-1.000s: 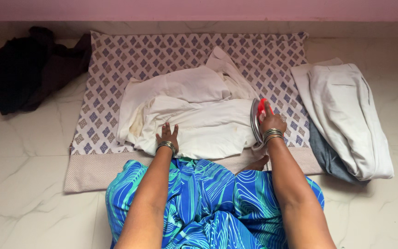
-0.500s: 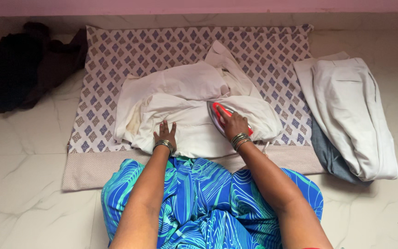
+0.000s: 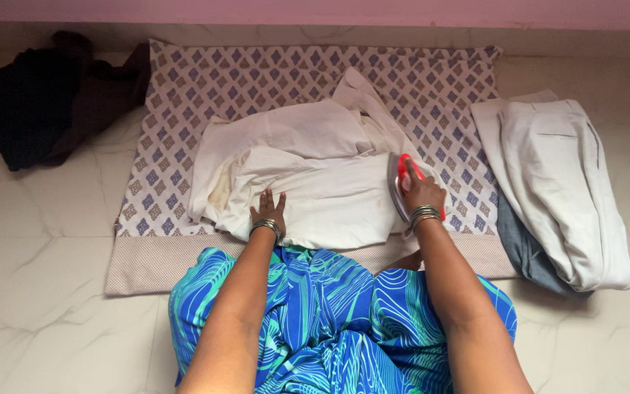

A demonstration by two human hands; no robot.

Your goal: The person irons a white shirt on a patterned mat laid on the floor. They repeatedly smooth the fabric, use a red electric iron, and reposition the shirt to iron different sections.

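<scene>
A red-handled iron point(image 3: 405, 184) rests at the right edge of a rumpled cream garment point(image 3: 315, 186).

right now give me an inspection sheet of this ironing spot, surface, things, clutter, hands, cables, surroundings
surface: patterned mat spread flat on a pale marble floor.
job's things: white garment, creased, lying on the mat; iron with red handle at the garment's right end.
clutter: folded pale trousers over a grey cloth, right of the mat; dark clothes heap at far left.
grippers: left hand flat on the garment, fingers spread; right hand in a closed grip on the iron's handle.
cables: nothing seen.
surroundings: pink wall beyond the mat; blue-green patterned clothing over the person's lap.
</scene>
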